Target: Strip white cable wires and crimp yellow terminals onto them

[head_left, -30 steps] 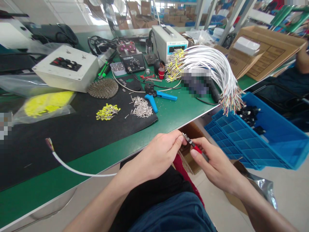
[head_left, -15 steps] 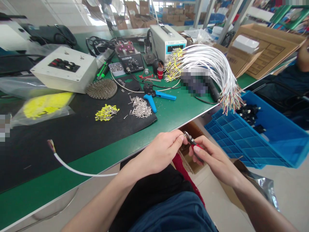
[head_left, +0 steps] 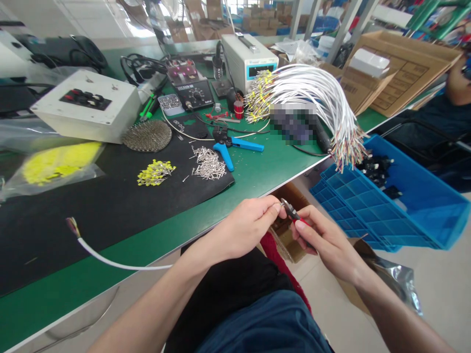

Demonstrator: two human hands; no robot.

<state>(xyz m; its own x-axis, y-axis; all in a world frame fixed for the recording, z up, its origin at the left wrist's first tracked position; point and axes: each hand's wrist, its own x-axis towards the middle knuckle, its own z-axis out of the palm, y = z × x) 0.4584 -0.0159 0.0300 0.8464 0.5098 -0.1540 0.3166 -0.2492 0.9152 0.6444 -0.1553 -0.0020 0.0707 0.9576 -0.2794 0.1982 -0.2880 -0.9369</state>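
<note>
My left hand [head_left: 253, 223] is closed in a pinch on the end of a white cable [head_left: 121, 265]. Behind my left forearm the cable runs out of sight, and its other end, with bare coloured wires fanned out, lies over the black mat. Small wire tips show at my left fingertips. My right hand [head_left: 324, 238] is wrapped round a pair of side cutters [head_left: 293, 213] with red and black handles. Their jaws meet the wire tips beside my left thumb; whether the blades are closed is too small to tell. Both hands are in front of the table edge, above my lap.
On the green table [head_left: 253, 179] lie blue-handled crimping pliers [head_left: 230, 147], a pile of silver pins [head_left: 209, 163] and yellow-sleeved terminals [head_left: 155, 172]. A thick bundle of white cables [head_left: 312, 81] hangs over the edge toward a blue crate [head_left: 415, 211]. Behind stands a soldering station [head_left: 195, 93].
The view has shifted slightly, so the table things sit a little further left. My hands keep nearly the same pose, with the cutter jaws still at my left fingertips.
</note>
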